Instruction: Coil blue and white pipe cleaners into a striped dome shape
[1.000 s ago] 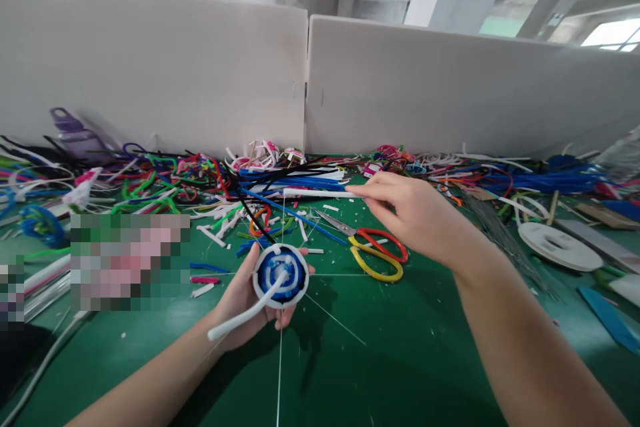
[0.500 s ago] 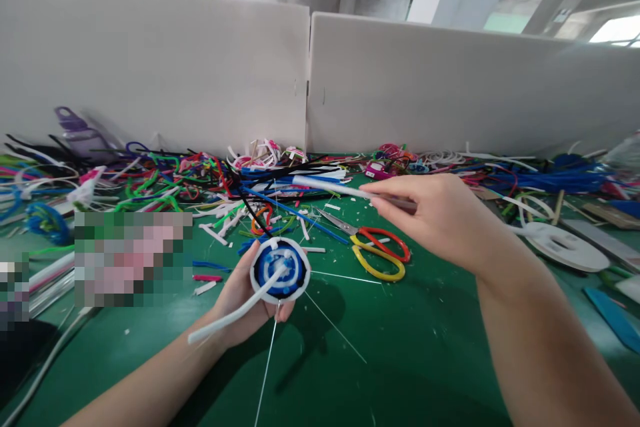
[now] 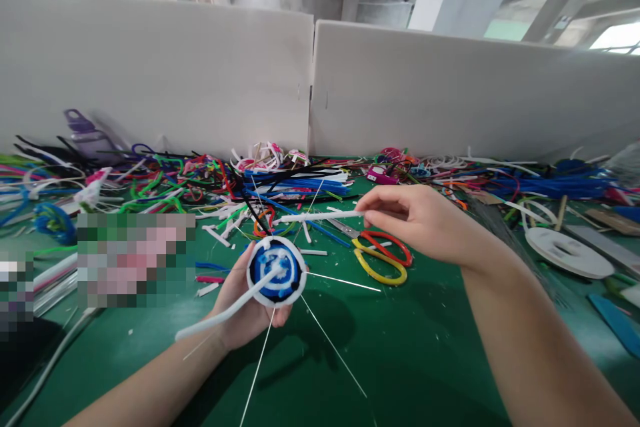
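My left hand (image 3: 239,317) is closed around a round coiled piece (image 3: 261,270), blue and black inside with a white fuzzy rim. Several thin white filaments stick out from it, and a thick white stem (image 3: 220,317) runs from its centre down over my wrist. Between the thumb and fingers of my right hand (image 3: 400,217) is one end of a white pipe cleaner (image 3: 320,216), whose free end points left, above the round piece. Scissors (image 3: 383,270) with a red and a yellow handle lie below my right hand, blades pointing back left.
Pipe cleaners (image 3: 300,181) in many colours lie heaped along a grey partition (image 3: 200,80). A purple bottle (image 3: 90,137) stands back left. On the right are a white spool (image 3: 570,253) and a teal strip (image 3: 615,323). A white cable (image 3: 55,360) crosses the green table (image 3: 410,360) at left.
My right hand has come down and slightly left with the white pipe cleaner, bringing its free end nearer the round piece. My left hand still holds the piece, slightly turned.
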`<action>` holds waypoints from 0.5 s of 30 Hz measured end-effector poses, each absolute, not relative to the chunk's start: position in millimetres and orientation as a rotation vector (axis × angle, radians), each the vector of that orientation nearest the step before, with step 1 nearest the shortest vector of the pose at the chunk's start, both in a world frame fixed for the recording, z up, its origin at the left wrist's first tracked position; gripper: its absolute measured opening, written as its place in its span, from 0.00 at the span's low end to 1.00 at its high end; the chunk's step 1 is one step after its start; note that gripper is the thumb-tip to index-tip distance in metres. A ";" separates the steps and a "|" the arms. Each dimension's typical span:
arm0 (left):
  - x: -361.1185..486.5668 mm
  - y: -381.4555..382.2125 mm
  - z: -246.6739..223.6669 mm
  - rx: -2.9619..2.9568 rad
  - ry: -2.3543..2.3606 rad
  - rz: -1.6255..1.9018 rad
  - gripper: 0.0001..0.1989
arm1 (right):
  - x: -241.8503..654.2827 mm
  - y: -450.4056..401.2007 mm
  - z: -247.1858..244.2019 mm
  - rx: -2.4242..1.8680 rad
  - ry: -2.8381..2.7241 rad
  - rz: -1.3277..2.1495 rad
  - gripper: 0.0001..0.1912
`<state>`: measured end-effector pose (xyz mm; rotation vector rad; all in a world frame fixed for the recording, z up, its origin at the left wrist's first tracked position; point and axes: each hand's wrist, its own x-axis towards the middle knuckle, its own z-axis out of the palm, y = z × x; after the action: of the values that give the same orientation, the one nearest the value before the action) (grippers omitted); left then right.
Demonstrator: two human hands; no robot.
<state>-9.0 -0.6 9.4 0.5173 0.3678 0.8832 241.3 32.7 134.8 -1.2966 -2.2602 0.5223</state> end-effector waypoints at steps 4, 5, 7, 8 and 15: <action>-8.0 0.2 6.9 0.523 0.333 0.824 0.28 | 232.0 30.6 132.3 -1.211 -2.311 0.634 0.07; -7.8 0.3 5.7 0.532 0.321 0.813 0.29 | 229.9 29.9 131.6 -1.191 -2.327 0.656 0.07; -7.7 0.5 3.4 0.552 0.304 0.794 0.30 | 226.8 28.9 130.2 -1.167 -2.348 0.684 0.08; -7.7 0.5 2.5 0.561 0.300 0.784 0.30 | 225.6 28.7 129.3 -1.162 -2.355 0.687 0.08; -7.2 -2.1 4.4 0.590 0.336 0.748 0.33 | 214.2 31.1 117.6 -1.135 -2.392 0.710 0.09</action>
<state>-7.2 -2.1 4.4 0.5900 0.3361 0.7478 214.2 31.1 117.6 -1.1353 -2.3920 0.7101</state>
